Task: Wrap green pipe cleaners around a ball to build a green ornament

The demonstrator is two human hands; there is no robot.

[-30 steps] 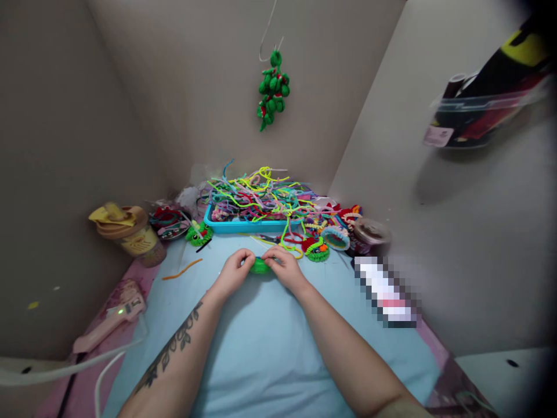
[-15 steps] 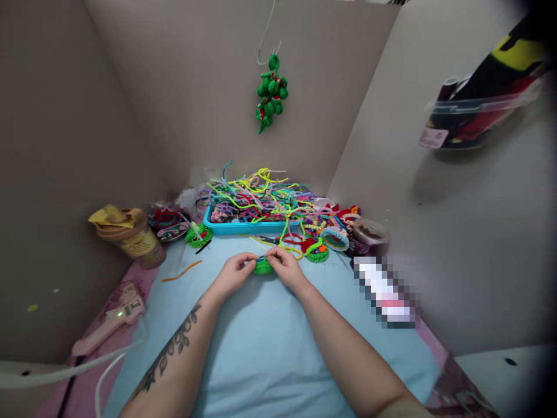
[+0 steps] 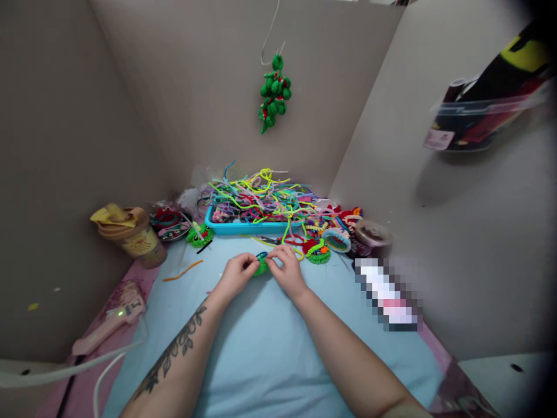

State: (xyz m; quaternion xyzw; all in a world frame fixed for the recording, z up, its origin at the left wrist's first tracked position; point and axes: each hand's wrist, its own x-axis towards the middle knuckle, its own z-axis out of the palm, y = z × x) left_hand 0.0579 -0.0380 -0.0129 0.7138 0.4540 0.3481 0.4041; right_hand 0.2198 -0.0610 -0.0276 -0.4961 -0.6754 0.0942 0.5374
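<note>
Over the light blue cloth (image 3: 261, 342), both hands meet at a small fuzzy green piece (image 3: 261, 269) that looks made of pipe cleaner. My left hand (image 3: 240, 273) pinches its left side between thumb and fingers. At its top is a blue strand (image 3: 261, 254), and the fingertips of my right hand (image 3: 287, 271) are closed at its right end. The fingers hide much of the piece. Just beyond the hands lie scissors (image 3: 298, 238) with red handles. A green figure with red and orange parts (image 3: 318, 253) sits right of them.
A blue tray (image 3: 252, 230) heaped with colourful pipe cleaners stands at the back. Left are a green figure (image 3: 200, 236), an orange pipe cleaner (image 3: 183, 271), a lidded cup (image 3: 143, 238) and a pink glue gun (image 3: 117, 319). A jar (image 3: 372, 237) and a pixelated object (image 3: 387, 295) lie right.
The green piece has tilted between my fingers, and less of it shows. The blue strand now stands up more above it. The whole view has shifted slightly.
</note>
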